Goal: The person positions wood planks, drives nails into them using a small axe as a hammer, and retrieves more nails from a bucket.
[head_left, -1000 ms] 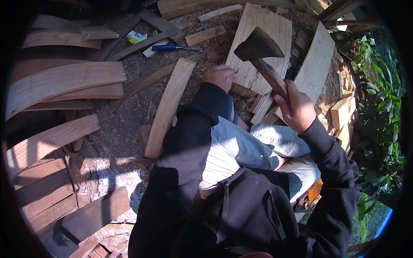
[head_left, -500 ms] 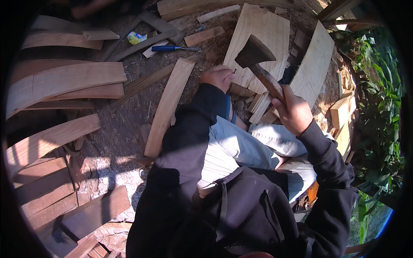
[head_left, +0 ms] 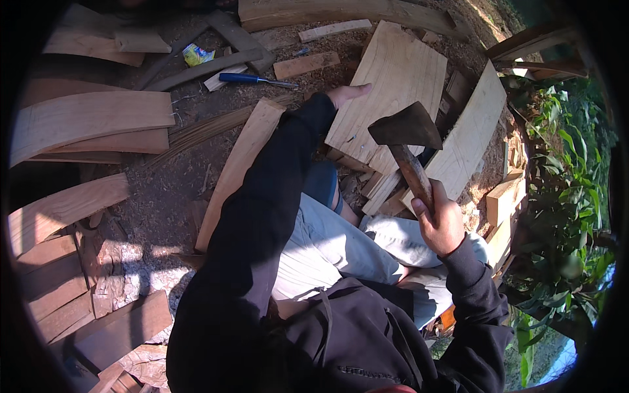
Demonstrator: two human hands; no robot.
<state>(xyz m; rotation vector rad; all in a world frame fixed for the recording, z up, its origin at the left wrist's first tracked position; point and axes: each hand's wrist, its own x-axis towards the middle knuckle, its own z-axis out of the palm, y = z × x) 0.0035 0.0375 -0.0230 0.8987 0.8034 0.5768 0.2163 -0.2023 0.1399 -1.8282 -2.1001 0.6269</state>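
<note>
A: Where's the tool?
B: The right hand [head_left: 440, 221] is wrapped around the lower handle of a dark metal-headed, wooden-handled hatchet [head_left: 406, 139]. It shows in front of the near right part of a wide, flat, pale wooden board [head_left: 396, 82]; I can't tell how far above.
A: Which way does it point?
B: The head is away from the body. The handle's long axis runs from the fist forward and slightly left, and the flared edge faces right.
A: How would it handle?
B: Stiff and head-heavy, I'd judge, the wood fairly smooth. Low on the handle, where the fist is, seems right, well clear of the edge.
A: And the left hand [head_left: 347, 95]?
B: At the board's left long edge, a digit stretched over the top face. Whether the others grip underneath, I can't tell.
A: The board itself?
B: Long axis forward and to the right, near end by a short timber offcut [head_left: 348, 159]. Probably rigid, moderately heavy, perhaps splintery; best held by both long edges.
</note>
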